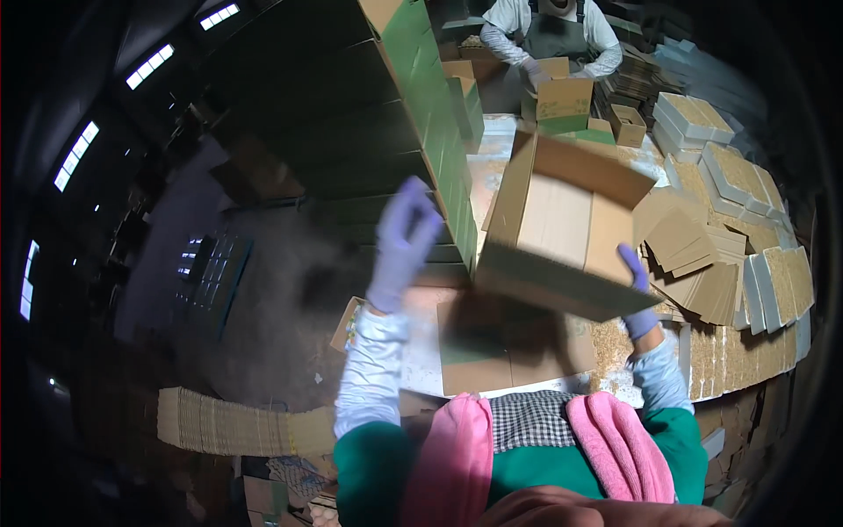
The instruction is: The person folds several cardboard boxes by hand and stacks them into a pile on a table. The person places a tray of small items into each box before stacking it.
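Note:
An open cardboard box (562, 220), tan with a green outer side, hangs tilted above the work table, its bare inside showing. My right hand (639, 294), in a purple glove, grips the box at its right edge, with the thumb by the rim. To the left of the box my left hand (406, 241), gloved alike, is raised with nothing in it; a gap shows between its thumb and fingers. It is near the tall stack of green boxes (426, 114), slightly smeared by motion. Beneath the box, a flat cardboard piece (474, 351) lies on the table.
Across the table a co-worker (553, 39) handles another box (564, 104). Brown cardboard sheets (694, 255) and white-sided blocks with grainy tan tops (742, 176) crowd the right. A long row of folded cardboard (228, 422) lies at lower left.

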`<action>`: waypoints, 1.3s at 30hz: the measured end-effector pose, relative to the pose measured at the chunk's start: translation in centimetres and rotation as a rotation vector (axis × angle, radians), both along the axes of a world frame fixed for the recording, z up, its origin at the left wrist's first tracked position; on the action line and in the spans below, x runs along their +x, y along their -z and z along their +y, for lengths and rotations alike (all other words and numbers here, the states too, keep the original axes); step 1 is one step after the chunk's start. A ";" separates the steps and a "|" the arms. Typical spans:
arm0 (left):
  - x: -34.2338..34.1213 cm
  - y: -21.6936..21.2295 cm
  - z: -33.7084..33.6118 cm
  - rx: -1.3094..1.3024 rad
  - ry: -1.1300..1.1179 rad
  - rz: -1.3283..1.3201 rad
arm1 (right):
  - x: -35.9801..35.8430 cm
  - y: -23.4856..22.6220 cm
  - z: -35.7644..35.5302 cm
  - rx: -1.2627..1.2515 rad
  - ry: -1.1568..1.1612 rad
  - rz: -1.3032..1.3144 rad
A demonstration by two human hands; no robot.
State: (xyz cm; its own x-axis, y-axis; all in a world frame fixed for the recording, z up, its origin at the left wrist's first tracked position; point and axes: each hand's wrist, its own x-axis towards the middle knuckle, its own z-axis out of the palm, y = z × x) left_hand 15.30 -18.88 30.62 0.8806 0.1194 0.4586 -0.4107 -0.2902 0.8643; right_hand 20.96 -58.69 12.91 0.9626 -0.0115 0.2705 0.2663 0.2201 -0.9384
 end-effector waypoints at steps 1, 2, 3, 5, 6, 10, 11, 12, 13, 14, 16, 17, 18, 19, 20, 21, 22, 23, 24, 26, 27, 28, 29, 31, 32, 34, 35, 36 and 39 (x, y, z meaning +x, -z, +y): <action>0.8 -5.6 3.6 0.251 -0.358 -0.445 | 3.1 -4.3 -0.4 -0.220 0.150 -0.294; 1.2 -10.5 7.3 0.287 -0.624 -0.627 | 6.0 -9.0 -0.2 -0.386 0.261 -0.570; 1.5 -14.9 10.6 0.082 -0.636 -0.592 | 8.6 -14.5 0.2 -0.433 0.288 -0.756; 4.2 -21.2 16.8 -0.065 -0.401 -0.556 | 17.5 -21.7 -6.1 -0.450 -0.013 -0.770; 5.3 -21.4 19.1 -0.095 -0.336 -0.445 | 18.2 -26.9 -3.8 -0.285 -0.194 -0.752; 8.1 -19.7 24.0 -0.150 -0.268 -0.441 | 21.8 -39.9 8.0 0.078 -1.014 -0.613; 9.7 -19.7 23.8 -0.203 -0.227 -0.492 | 20.8 -43.6 9.1 0.046 -1.107 -0.613; 8.8 -19.1 25.7 -0.113 -0.312 -0.483 | 21.6 -43.1 15.6 0.004 -1.078 -0.536; 9.9 -19.7 25.9 -0.099 -0.254 -0.562 | 18.9 -46.6 18.1 -0.122 -0.958 -0.501; 9.5 -20.1 27.5 -0.043 -0.247 -0.618 | 17.8 -47.9 22.1 -0.180 -0.926 -0.495; 9.7 -18.8 22.7 0.036 -0.513 -0.292 | 19.1 -47.7 26.1 -0.328 -0.772 -0.477; 10.6 -18.7 21.3 -0.300 -0.183 -0.370 | 19.4 -48.1 27.2 -0.388 -0.675 -0.491; 10.6 -18.9 21.2 -0.296 -0.181 -0.360 | 19.7 -48.5 28.7 -0.432 -0.580 -0.524; 10.5 -19.0 21.6 -0.306 -0.224 -0.355 | 20.4 -48.0 29.7 -0.472 -0.476 -0.549; 11.0 -18.6 22.5 -0.275 -0.232 -0.453 | 20.9 -46.8 30.4 -0.506 -0.347 -0.584; 11.8 -18.5 23.3 -0.241 -0.234 -0.557 | 21.5 -45.9 30.6 -0.519 -0.202 -0.645; 12.0 -18.5 24.2 -0.284 -0.211 -0.599 | 21.7 -43.5 31.2 -0.504 -0.096 -0.687; 10.9 -17.8 25.9 -0.249 -0.277 -0.598 | 21.3 -39.7 32.8 -0.472 -0.045 -0.726; 10.7 -17.2 27.1 -0.215 -0.328 -0.592 | 20.4 -35.0 33.0 -0.424 -0.052 -0.731; 8.6 -17.1 29.6 0.693 -0.763 -0.722 | 17.3 -24.4 31.8 -0.399 -0.133 -0.633; 9.2 -16.9 29.6 0.645 -0.718 -0.698 | 16.0 -18.1 30.5 -0.426 -0.191 -0.510; 10.1 -16.8 29.3 0.593 -0.669 -0.677 | 14.6 -11.6 29.2 -0.453 -0.265 -0.354; 10.6 -17.3 29.1 0.548 -0.623 -0.661 | 12.8 -5.6 28.2 -0.462 -0.356 -0.184; 11.1 -17.2 31.3 0.884 -0.690 -0.773 | 8.9 4.9 27.4 -0.410 -0.537 0.139; 10.0 -17.4 34.4 1.027 -0.747 -0.783 | 6.9 8.0 28.2 -0.360 -0.582 0.212; 6.1 -18.9 40.5 1.342 -0.810 -0.806 | 4.1 11.2 30.3 -0.500 -0.419 0.026; 4.5 -19.9 42.6 1.507 -0.797 -0.817 | 4.4 11.2 31.8 -0.489 -0.405 0.115; 6.1 -19.2 41.7 1.447 -0.816 -0.817 | 5.4 11.5 32.9 -0.491 -0.360 0.217; 7.0 -18.0 39.9 1.000 -0.792 -0.695 | 6.7 13.9 34.5 -0.490 -0.292 0.276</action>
